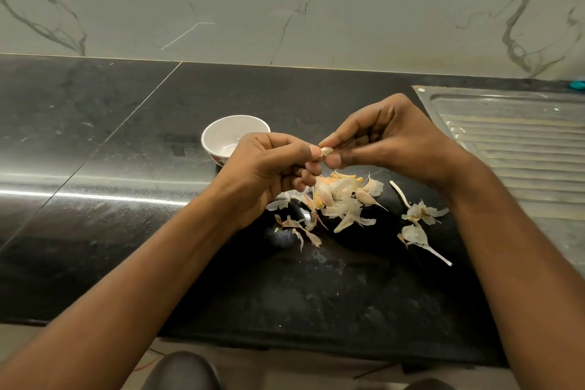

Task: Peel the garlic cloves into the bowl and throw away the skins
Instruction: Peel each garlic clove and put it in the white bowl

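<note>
clove (326,151): pinched between left hand (272,168) and right hand (386,142), just right of bowl (221,133)
skins (338,199): piled nearer than bowl
tip: strip husk fully (drop clove in bowl)

Black counter (126,142): white bowl (221,133), garlic skins (342,203).

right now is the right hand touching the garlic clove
Touching. The head view shows the right hand pinching the garlic clove between thumb and forefinger, while the left hand pinches its other end.

Pale clove (326,151) above skins (340,199), near bowl (228,131)
</note>
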A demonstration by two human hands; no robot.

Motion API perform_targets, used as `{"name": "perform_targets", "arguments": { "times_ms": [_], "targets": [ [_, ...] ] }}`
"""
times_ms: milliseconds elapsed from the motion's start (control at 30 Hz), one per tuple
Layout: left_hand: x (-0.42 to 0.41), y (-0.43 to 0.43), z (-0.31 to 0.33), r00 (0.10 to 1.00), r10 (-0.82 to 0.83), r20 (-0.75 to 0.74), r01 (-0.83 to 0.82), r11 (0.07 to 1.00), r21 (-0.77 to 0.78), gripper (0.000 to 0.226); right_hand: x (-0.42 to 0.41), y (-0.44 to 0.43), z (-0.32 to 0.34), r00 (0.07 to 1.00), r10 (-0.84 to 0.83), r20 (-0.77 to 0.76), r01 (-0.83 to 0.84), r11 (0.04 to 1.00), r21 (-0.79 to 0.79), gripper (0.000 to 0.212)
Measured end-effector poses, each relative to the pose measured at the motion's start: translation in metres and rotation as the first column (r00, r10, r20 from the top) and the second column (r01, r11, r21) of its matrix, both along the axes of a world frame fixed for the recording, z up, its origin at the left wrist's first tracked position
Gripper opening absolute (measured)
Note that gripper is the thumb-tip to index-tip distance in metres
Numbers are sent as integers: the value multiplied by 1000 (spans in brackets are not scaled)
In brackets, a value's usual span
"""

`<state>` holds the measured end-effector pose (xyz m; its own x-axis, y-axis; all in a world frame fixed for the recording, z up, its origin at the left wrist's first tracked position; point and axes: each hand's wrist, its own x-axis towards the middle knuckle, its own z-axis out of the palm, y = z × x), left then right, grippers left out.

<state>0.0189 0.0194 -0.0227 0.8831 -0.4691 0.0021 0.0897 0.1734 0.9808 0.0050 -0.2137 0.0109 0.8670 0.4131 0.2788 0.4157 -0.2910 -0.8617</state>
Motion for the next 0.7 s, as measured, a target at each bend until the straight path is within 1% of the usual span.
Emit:
{"name": "perform_targets", "arguments": {
  "times_ms": [133,233,367,700],
  "targets": [
    [-3,-3,1,996,61,67,-61,998,-7,12,-1,3,0,1000,14,19,-14,1000,-1,27],
    [-4,-4,2,992,81,95,-80,997,-14,17,-1,5,2,999,25,30,-26,1000,11,28],
    [-3,-6,3,990,79,115,-76,997,-33,21,-3,4,3,1000,18,-5,-18,999,43,27],
    [-3,-6,5,986,98,138,-98,995,-7,19,-3,3,2,998,30,-62,-25,997,70,25]
  ]
}}
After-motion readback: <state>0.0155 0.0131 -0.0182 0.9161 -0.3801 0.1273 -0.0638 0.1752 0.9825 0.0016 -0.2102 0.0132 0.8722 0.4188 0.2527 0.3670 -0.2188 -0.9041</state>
